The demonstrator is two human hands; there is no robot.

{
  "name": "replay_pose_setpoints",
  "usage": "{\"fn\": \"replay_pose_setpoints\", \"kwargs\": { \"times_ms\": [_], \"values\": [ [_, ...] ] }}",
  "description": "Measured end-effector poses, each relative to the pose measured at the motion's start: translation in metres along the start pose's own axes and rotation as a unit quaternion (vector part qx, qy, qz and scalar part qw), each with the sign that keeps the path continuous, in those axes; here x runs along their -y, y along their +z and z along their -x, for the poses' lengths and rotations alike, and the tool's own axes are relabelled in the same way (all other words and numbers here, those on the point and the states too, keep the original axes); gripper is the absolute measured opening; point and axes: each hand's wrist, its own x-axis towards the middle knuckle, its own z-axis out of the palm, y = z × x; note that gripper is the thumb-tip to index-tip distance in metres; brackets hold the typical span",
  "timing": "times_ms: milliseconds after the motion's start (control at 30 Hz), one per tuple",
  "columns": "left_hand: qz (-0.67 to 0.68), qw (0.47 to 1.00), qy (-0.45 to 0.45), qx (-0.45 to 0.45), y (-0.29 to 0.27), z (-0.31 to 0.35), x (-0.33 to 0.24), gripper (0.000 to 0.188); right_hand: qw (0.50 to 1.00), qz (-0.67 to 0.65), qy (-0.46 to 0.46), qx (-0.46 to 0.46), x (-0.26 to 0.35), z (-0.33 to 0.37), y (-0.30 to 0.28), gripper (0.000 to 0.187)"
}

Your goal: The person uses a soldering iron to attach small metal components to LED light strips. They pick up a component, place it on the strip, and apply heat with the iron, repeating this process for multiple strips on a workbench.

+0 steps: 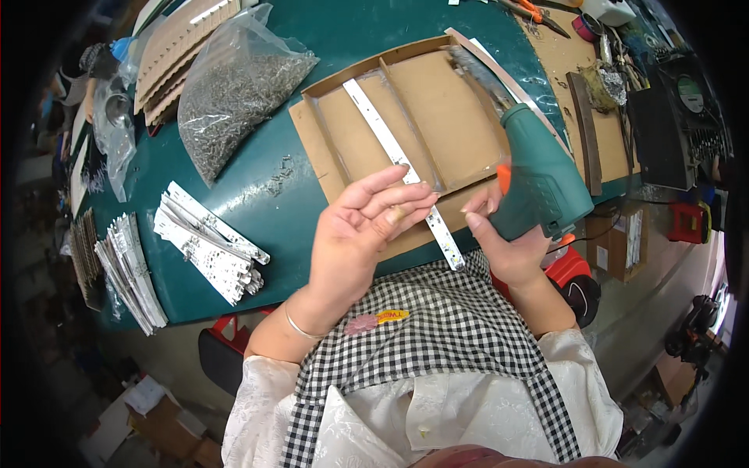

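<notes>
A long white circuit-board strip (381, 134) with small parts on it lies slantwise over a shallow brown cardboard tray (446, 101), its near end reaching past the tray toward my apron. My left hand (355, 230) is palm up over the strip, fingers stretched across it and the thumb pressed in against them. Anything pinched there is too small to make out. My right hand (511, 248) holds a green power drill (538, 164) with an orange trigger. The thumb and a finger show beside its handle; the other fingers are hidden. Its front end points away over the tray's right edge, blurred.
On the green table (234, 285), a clear bag of screws (234, 97) stands far left, with loose screws (279, 175) near it. Bundles of white strips (207, 242) lie at left. Pliers (538, 15) lie far right. A cardboard box (620, 246) and red stool (569, 277) stand below.
</notes>
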Motion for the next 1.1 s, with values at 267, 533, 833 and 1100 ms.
{"fn": "replay_pose_setpoints", "kwargs": {
  "times_ms": [267,533,833,1100],
  "values": [
    [-0.048,0.997,0.058,0.032,0.003,-0.003,0.018,0.063,0.993,0.071,0.021,0.089,-0.002,-0.004,0.013,0.080],
    [-0.331,0.918,0.215,0.051,0.003,-0.003,0.023,0.069,0.997,-0.049,0.041,0.046,-0.009,-0.003,0.021,0.082],
    [-0.500,0.771,0.389,0.064,0.007,-0.015,0.027,0.070,0.989,-0.083,0.120,-0.020,0.005,-0.018,0.025,0.079],
    [-0.508,0.805,0.307,0.000,0.002,-0.017,0.007,0.020,0.990,-0.104,0.079,-0.046,-0.002,-0.023,0.027,0.077]
  ]
}}
